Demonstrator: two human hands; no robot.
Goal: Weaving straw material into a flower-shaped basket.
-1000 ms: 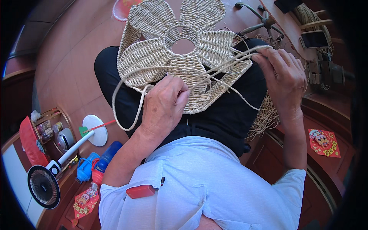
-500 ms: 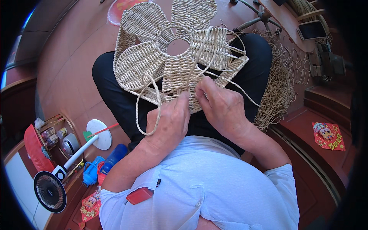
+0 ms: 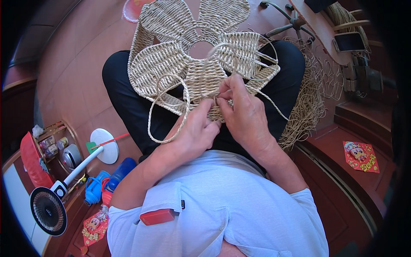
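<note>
A woven straw piece (image 3: 159, 61) with petal shapes around a round central hole rests across my lap, its near rim close to my belly. My left hand (image 3: 198, 127) is closed on that rim, fingers pressed against the weave. Beside it, my right hand (image 3: 245, 112) pinches a twisted straw cord at the base of the nearest petal; the fingertips partly hide the cord. A loose cord loop (image 3: 150, 124) hangs over my left wrist. More cord strands (image 3: 274, 105) trail from the right-hand petal, whose outer end has open loops.
A heap of loose cord (image 3: 306, 111) lies on the floor by my right knee. A phone (image 3: 350, 42) sits on a wooden bench. At the left stand a white fan (image 3: 48, 211), a blue bottle (image 3: 122, 173) and a basket of jars (image 3: 60, 145). A wheeled chair base (image 3: 295, 22) is at the far right.
My right hand has turned, fingers now pointing up at the petal's base. My left hand has shifted right along the rim. The woven piece sits slightly further right in view.
</note>
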